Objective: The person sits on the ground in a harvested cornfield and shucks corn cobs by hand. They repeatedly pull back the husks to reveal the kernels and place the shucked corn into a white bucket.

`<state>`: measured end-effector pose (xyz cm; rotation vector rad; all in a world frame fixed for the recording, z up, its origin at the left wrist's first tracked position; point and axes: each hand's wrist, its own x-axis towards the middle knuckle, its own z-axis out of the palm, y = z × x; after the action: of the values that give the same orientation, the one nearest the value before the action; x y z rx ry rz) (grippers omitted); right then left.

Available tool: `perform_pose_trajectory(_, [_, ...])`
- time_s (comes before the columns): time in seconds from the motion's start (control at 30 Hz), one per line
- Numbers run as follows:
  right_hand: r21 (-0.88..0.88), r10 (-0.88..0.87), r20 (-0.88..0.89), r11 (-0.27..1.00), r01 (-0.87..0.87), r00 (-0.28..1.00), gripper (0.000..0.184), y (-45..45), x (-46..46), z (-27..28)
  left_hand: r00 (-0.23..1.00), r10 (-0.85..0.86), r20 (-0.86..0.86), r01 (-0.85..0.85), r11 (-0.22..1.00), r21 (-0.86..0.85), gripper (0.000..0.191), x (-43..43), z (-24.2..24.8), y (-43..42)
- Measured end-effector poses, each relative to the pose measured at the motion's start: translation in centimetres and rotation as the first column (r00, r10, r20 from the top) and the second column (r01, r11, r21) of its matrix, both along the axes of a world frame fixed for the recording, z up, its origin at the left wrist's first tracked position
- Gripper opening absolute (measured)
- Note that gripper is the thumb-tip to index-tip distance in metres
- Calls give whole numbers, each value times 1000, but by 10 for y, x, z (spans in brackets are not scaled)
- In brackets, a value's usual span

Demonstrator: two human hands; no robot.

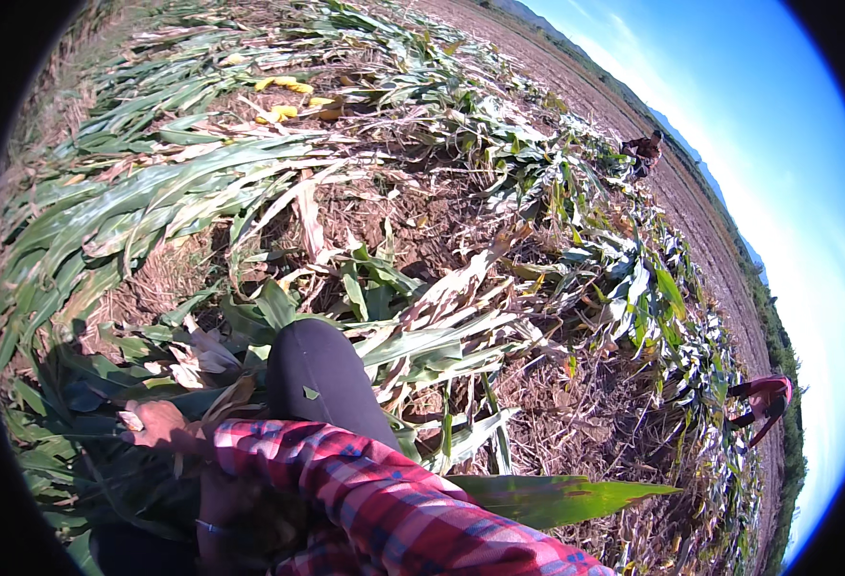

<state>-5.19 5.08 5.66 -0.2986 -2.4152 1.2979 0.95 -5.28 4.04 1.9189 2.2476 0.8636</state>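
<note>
My right hand (159, 426), in a red plaid sleeve (365, 475), reaches across my dark-trousered knee (321, 374) to the lower left. Its fingers are curled among corn leaves and husks; a small pale thing shows at the fingertips, too unclear to name. My left hand is hard to make out in the shadow below; a bare wrist with a thin bracelet (210, 527) shows there, with its fingers hidden. Dry corn husks (203, 356) lie just above the right hand. A long green corn leaf (566, 498) sticks out beyond the sleeve.
Cut corn stalks with leaves (141, 191) cover the ground around me. Yellow corn ears (282, 113) lie in a loose group farther off. One person (642, 153) is low among the stalks in the distance; another person (762, 403) bends over at the right.
</note>
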Motion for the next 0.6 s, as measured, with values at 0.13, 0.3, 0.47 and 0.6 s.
perform_pose_trajectory(0.13, [-126,64,-6,990,-64,998,38,9,-2,-4,284,430,857,-756,650,-76,14,-46,21,-31])
perform_pose_trajectory(0.3, [62,29,27,998,-30,999,26,-4,-1,3,302,472,828,-759,645,-90,38,-51,-9,-30])
perform_pose_trajectory(0.47, [151,64,-11,987,-62,998,16,-3,-6,5,344,486,804,-757,650,-69,47,-51,-25,-27])
perform_pose_trajectory(0.6, [200,114,17,973,-115,993,11,-2,-10,-4,325,553,767,-759,636,-137,54,-51,-29,-27])
